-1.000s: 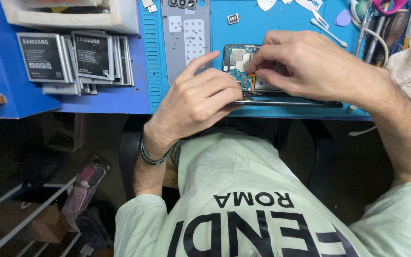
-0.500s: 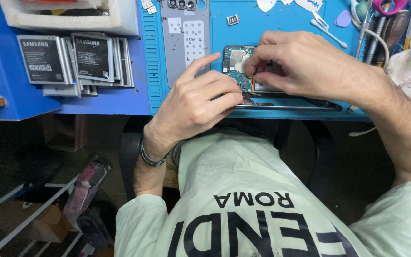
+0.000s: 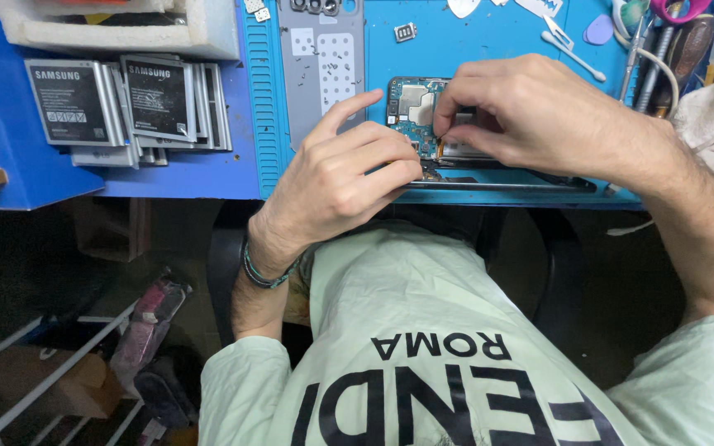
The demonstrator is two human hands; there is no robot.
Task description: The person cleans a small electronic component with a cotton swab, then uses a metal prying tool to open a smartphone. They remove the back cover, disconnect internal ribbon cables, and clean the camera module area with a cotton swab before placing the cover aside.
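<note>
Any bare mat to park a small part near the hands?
One free patch: the blue work mat between the small square metal part and the white plastic stick, above the right hand. Crowded: the green circuit board under both hands, the left hand, and the grey perforated phone cover.

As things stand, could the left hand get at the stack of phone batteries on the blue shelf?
Probably yes: the left hand rests by the circuit board, and the blue mat between it and the batteries looks unobstructed.
</note>
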